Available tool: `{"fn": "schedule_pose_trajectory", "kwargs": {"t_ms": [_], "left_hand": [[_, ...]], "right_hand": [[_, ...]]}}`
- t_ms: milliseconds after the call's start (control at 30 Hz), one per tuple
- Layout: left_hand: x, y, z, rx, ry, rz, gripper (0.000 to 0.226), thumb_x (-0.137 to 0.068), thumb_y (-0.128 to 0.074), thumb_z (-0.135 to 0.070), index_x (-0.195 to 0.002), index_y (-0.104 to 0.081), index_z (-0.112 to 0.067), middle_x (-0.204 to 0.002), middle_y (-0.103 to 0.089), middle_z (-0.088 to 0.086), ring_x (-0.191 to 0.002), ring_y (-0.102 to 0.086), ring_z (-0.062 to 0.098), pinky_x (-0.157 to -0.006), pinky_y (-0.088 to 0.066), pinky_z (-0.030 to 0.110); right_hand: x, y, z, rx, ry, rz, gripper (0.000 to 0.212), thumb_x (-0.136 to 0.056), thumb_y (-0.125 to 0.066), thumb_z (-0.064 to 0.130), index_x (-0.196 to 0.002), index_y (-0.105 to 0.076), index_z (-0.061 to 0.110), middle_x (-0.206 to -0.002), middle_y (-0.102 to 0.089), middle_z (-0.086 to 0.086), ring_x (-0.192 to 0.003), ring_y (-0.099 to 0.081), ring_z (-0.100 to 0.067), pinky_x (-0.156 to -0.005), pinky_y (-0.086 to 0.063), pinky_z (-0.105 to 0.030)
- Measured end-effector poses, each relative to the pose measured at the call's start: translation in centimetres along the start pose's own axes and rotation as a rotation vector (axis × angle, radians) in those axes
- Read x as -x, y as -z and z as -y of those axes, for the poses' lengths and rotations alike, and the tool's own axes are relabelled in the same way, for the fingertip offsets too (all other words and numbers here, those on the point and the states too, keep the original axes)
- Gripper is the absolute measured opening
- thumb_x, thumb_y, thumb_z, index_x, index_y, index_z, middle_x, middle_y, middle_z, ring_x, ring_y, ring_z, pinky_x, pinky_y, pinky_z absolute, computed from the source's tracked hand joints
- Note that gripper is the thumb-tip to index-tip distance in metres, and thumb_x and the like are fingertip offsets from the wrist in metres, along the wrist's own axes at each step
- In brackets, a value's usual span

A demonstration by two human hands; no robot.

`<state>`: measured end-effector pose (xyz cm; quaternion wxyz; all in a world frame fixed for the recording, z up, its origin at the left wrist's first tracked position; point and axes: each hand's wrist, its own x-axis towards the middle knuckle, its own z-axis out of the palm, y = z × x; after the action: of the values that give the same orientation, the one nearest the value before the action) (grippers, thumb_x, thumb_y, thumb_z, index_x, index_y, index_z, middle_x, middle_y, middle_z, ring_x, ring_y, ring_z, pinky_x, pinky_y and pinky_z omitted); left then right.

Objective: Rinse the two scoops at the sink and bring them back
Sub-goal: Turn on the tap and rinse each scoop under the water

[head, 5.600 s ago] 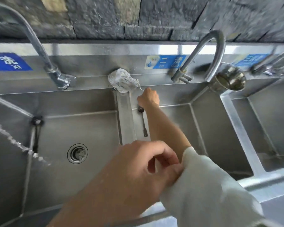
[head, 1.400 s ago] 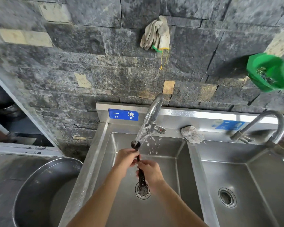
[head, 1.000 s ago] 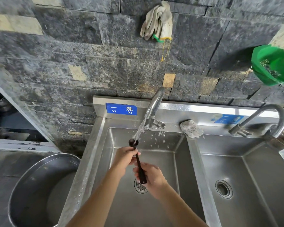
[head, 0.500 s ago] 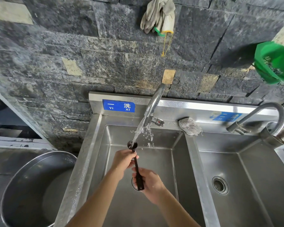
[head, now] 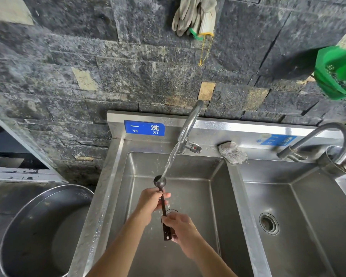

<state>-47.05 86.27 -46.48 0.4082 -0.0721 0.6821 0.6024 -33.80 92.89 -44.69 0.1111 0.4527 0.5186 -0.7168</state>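
A dark long-handled scoop (head: 163, 204) is held upright over the left sink basin (head: 190, 198). Its small round bowl (head: 159, 180) sits in the stream of water (head: 170, 162) running from the left tap (head: 190, 124). My left hand (head: 151, 201) grips the upper part of the handle just below the bowl. My right hand (head: 180, 226) grips the lower end of the handle. Whether a second scoop lies against the same handle I cannot tell; only one bowl shows.
A crumpled cloth (head: 232, 152) lies on the ledge between the basins. The right basin (head: 300, 220) has its own tap (head: 324, 140) and a steel cup (head: 342, 162) beside it. A large steel pot (head: 42, 230) stands left of the sink. Gloves (head: 195, 16) and a green strainer (head: 338, 72) hang on the stone wall.
The scoop has stayed under the running water with both hands on its handle; the view has tilted slightly downward. Much earlier my right hand was reaching toward a scoop on the sink divider.
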Motion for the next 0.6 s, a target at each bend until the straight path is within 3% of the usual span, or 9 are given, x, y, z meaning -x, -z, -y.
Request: {"fn": "schedule_pose_trajectory", "kwargs": {"t_ms": [167,267,367,433,600], "left_hand": [[-0.9,-0.2,0.5,0.031,0.014,-0.012,0.020,-0.090,-0.052,0.001,-0.097,-0.071,-0.003,-0.087,-0.080,0.010,-0.066,-0.070,0.020,-0.062,-0.059,0.028],[-1.6,-0.2,-0.3,0.068,0.010,-0.021,0.016,-0.086,-0.059,0.002,-0.096,-0.071,-0.004,-0.088,-0.079,0.014,-0.061,-0.067,0.019,-0.063,-0.058,0.030],[-2.6,-0.2,-2.3,0.068,-0.034,-0.032,0.012,-0.083,-0.068,0.002,-0.094,-0.072,-0.002,-0.085,-0.079,0.014,-0.059,-0.066,0.020,-0.059,-0.058,0.028],[-3.3,-0.2,-4.0,0.099,-0.060,-0.050,0.010,-0.085,-0.064,0.004,-0.086,-0.070,-0.003,-0.082,-0.078,0.015,-0.060,-0.064,0.024,-0.055,-0.058,0.029],[-4.6,-0.4,-8.7,0.064,-0.170,-0.067,0.014,-0.084,-0.066,0.001,-0.082,-0.069,-0.012,-0.083,-0.077,0.016,-0.057,-0.065,0.021,-0.069,-0.056,0.036]], "right_hand": [[-0.2,-0.1,-0.6,-0.024,-0.043,-0.021,0.003,-0.089,-0.075,0.011,-0.091,-0.075,0.009,-0.078,-0.066,-0.004,-0.067,-0.066,-0.012,-0.061,-0.058,-0.021],[-0.4,-0.3,-0.2,-0.019,-0.061,-0.003,0.005,-0.091,-0.072,0.012,-0.092,-0.073,0.007,-0.079,-0.062,-0.007,-0.066,-0.062,-0.015,-0.061,-0.056,-0.023],[-1.0,-0.9,0.9,-0.137,-0.076,0.084,0.012,-0.095,-0.061,-0.004,-0.084,-0.058,0.000,-0.067,-0.049,-0.008,-0.055,-0.045,-0.016,-0.053,-0.039,-0.025],[-1.7,-1.4,2.1,-0.177,-0.057,0.086,0.016,-0.095,-0.055,-0.009,-0.081,-0.054,0.000,-0.063,-0.046,-0.008,-0.053,-0.041,-0.017,-0.050,-0.034,-0.025],[-3.1,-2.3,5.6,-0.173,0.046,-0.031,0.010,-0.095,-0.063,0.001,-0.097,-0.070,-0.006,-0.069,-0.070,-0.010,-0.057,-0.067,-0.016,-0.059,-0.059,-0.027]]}}
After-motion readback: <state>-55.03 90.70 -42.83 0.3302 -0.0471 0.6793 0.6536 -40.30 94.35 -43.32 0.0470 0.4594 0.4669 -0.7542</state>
